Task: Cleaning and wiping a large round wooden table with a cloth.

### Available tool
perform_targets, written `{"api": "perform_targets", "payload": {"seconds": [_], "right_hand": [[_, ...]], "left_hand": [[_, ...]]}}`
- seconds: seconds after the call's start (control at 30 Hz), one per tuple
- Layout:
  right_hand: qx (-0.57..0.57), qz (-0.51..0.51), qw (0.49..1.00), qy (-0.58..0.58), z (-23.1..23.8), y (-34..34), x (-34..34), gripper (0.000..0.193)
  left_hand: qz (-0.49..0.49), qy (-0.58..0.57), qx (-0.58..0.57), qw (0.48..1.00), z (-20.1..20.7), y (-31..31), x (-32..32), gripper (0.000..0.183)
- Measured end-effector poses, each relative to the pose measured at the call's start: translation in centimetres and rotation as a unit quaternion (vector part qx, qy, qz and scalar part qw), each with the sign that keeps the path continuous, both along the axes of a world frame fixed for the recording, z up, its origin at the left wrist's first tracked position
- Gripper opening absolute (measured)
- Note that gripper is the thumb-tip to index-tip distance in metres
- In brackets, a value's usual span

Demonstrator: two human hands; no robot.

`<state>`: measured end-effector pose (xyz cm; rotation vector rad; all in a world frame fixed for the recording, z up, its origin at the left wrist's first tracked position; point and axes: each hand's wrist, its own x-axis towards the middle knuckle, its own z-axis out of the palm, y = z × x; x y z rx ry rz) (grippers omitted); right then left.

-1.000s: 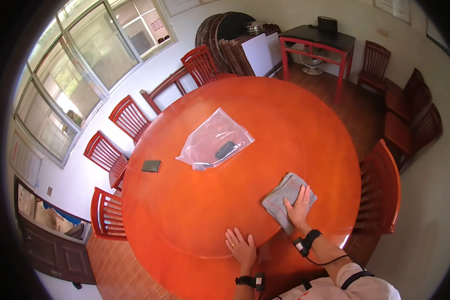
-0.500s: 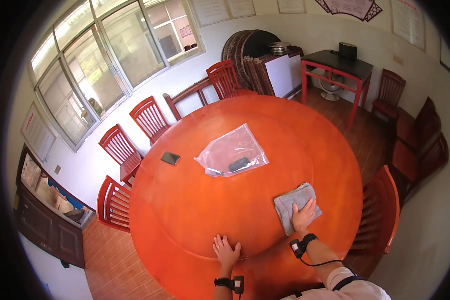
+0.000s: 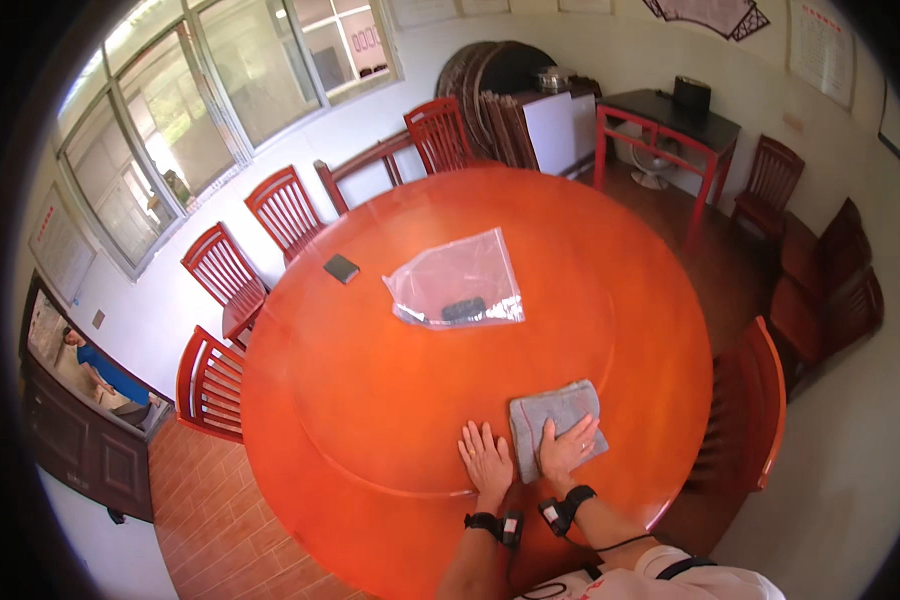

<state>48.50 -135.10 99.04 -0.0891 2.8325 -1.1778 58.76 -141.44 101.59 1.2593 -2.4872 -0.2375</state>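
Low in the frame's centre, the right hand (image 3: 567, 449) presses flat, fingers spread, on a folded grey cloth (image 3: 558, 424) lying on the round orange-red wooden table (image 3: 370, 400); the left hand (image 3: 485, 460) rests open just left of it.

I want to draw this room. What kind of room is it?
Probably a dining or meeting room: a big round orange-red table, red wooden chairs around it, and large windows. The right hand rests on a grey cloth on the table.

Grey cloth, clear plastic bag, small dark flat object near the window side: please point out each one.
grey cloth (image 3: 560, 410), head view, its bare upper part.
clear plastic bag (image 3: 450, 275), head view, its middle.
small dark flat object (image 3: 341, 268), head view, its top face.
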Motion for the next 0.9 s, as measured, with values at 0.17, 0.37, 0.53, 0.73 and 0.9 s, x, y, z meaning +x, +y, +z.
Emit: {"api": "perform_targets", "payload": {"seconds": [0.17,0.37,0.53,0.73,0.9], "right_hand": [[-0.023,-0.016,1.000,-0.004,-3.3,-2.2,-4.8,0.092],[-0.074,-0.016,0.997,-0.004,-6.6,-3.3,-14.0,0.091],[-0.094,0.011,0.995,-0.015,-9.1,-3.8,-20.8,0.091],[-0.069,0.069,0.994,-0.043,-8.2,-5.7,-27.3,0.092],[-0.050,0.074,0.994,-0.057,-6.3,-4.2,-32.6,0.092]], "left_hand": [[-0.028,-0.024,-0.081,0.996,-1.8,-2.0,-2.1,0.050],[-0.040,-0.038,-0.097,0.994,-4.5,-3.6,-4.8,0.049],[-0.057,-0.048,-0.104,0.992,-6.2,-4.9,-4.4,0.049],[-0.084,-0.062,-0.096,0.990,-4.3,-7.7,-2.7,0.048],[-0.102,-0.079,-0.088,0.988,-2.4,-7.1,-3.8,0.049]]}}
